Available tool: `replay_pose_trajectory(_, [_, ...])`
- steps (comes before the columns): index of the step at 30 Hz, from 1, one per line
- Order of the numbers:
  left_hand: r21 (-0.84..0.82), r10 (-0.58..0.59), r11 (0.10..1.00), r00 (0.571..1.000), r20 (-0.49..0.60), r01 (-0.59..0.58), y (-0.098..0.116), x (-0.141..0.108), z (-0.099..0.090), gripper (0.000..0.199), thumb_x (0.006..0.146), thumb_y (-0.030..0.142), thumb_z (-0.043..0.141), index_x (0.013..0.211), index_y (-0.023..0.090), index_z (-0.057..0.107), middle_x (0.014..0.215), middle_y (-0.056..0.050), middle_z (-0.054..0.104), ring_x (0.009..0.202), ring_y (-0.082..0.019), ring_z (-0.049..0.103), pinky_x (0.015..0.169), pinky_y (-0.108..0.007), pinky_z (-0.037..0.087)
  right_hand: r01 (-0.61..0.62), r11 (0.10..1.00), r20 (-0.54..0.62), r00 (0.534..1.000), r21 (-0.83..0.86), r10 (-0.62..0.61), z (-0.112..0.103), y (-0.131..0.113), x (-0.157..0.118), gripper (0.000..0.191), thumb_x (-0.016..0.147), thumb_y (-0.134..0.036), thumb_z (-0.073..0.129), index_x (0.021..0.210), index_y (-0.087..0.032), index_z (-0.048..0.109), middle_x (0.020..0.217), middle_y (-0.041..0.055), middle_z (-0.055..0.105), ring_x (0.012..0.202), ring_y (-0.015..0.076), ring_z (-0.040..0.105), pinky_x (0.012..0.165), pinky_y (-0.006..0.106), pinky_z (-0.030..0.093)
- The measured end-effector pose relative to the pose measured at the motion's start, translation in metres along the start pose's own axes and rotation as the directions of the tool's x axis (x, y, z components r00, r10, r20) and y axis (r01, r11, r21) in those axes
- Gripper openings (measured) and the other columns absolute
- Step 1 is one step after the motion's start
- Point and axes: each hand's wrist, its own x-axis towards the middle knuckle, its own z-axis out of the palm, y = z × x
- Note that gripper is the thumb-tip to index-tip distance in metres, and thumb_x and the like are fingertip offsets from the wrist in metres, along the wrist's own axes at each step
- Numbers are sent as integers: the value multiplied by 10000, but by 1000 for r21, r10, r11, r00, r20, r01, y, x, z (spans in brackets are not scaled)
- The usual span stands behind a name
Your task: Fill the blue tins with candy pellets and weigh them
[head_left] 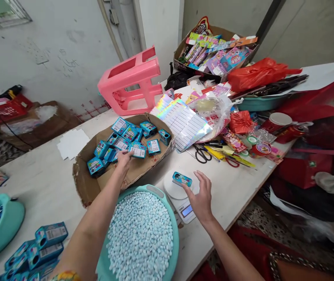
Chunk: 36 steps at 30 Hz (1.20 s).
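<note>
My left hand (124, 160) reaches into a shallow cardboard box (82, 187), its fingers pinched on the edge of a small blue box (138, 149) among several others like it. On a white kitchen scale (178, 194) with a lit display stands one more blue box (182, 179). My right hand (200, 195) is beside the scale, fingers apart, the thumb near or touching that box's lower edge. Below both, a teal basin (176, 238) holds many pale blue pellets (140, 234).
Blue boxes (48, 238) are stacked at the lower left by another teal basin (15, 218). Behind the cardboard box lies a pink stool (132, 82). Black scissors (202, 154), holographic sheets (184, 121), bags and a carton of packages (216, 54) crowd the right and back.
</note>
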Motion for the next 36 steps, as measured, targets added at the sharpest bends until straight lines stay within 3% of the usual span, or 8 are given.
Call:
replay_pose_trajectory(6, [-362, -84, 889, 877, 472, 280, 10, -132, -75, 354, 677, 267, 729, 997, 178, 606, 901, -54, 652, 737, -128, 609, 705, -262, 525, 30, 970, 125, 990, 241, -61, -12, -73, -39, 393, 851, -334, 600, 1211, -223, 489, 1170, 101, 536, 1131, 255, 490, 922, 459, 460])
replay_pose_trajectory(8, [-377, -83, 876, 865, 495, 300, -1, -184, -91, 374, 694, 342, 717, 1008, 172, 607, 951, -74, 652, 819, -165, 620, 778, -306, 523, -43, 933, 219, 975, 357, -39, -13, -90, -53, 424, 861, -379, 575, 1240, -223, 466, 1203, 105, 514, 1126, 252, 495, 892, 434, 487])
replay_pose_trajectory(14, [81, 232, 961, 933, 276, -263, -13, -268, -119, 521, 702, 331, 700, 1189, 265, 528, 1150, -77, 562, 1082, -237, 532, 884, -355, 462, 21, 938, 220, 970, 347, -103, -39, -110, -78, 494, 884, -410, 507, 1323, -218, 385, 1302, 130, 440, 1213, 286, 435, 972, 488, 424])
replay_pose_trajectory(20, [258, 349, 850, 859, 375, -458, -5, -301, -122, 512, 736, 280, 647, 1226, 288, 497, 1062, -72, 566, 961, -221, 554, 780, -337, 472, 218, 958, 379, 883, 188, -276, -45, -122, -116, 903, 725, -363, 718, 1438, -226, 181, 1456, 152, 279, 1342, 340, 263, 1071, 558, 282])
replay_pose_trajectory(24, [170, 149, 942, 815, 560, -289, -12, -311, -137, 441, 735, 292, 659, 1156, 277, 532, 1099, -78, 565, 1031, -235, 540, 846, -350, 457, -196, 924, 493, 870, 327, 10, -51, -124, -134, 983, 613, -375, 798, 1409, -223, 242, 1374, 136, 416, 1257, 312, 410, 1027, 483, 372])
replay_pose_trajectory(28, [119, -28, 987, 605, 795, -111, -39, -279, -149, 437, 775, 386, 617, 1176, 239, 524, 1061, -101, 599, 987, -248, 571, 834, -374, 464, -673, 667, 772, 594, 321, 227, -65, -113, -141, 518, 653, -371, 762, 1092, -202, 548, 922, 26, 664, 842, 213, 638, 758, 337, 527])
replay_pose_trajectory(32, [293, 190, 852, 779, 598, -433, -80, -232, -116, 340, 854, 425, 483, 1117, 224, 561, 1142, -104, 569, 1114, -260, 496, 948, -417, 380, -749, 586, 759, 566, 309, 322, -72, -102, -151, 406, 638, -358, 769, 946, -205, 553, 760, -30, 642, 692, 160, 613, 652, 267, 508])
replay_pose_trajectory(36, [472, 322, 549, 696, 641, -689, -105, -216, -72, 335, 868, 411, 454, 1127, 231, 567, 1235, -95, 516, 1175, -263, 412, 992, -436, 306, -747, 587, 762, 566, 311, 316, -77, -102, -155, 396, 643, -355, 766, 933, -212, 537, 740, -35, 634, 668, 151, 605, 646, 264, 504])
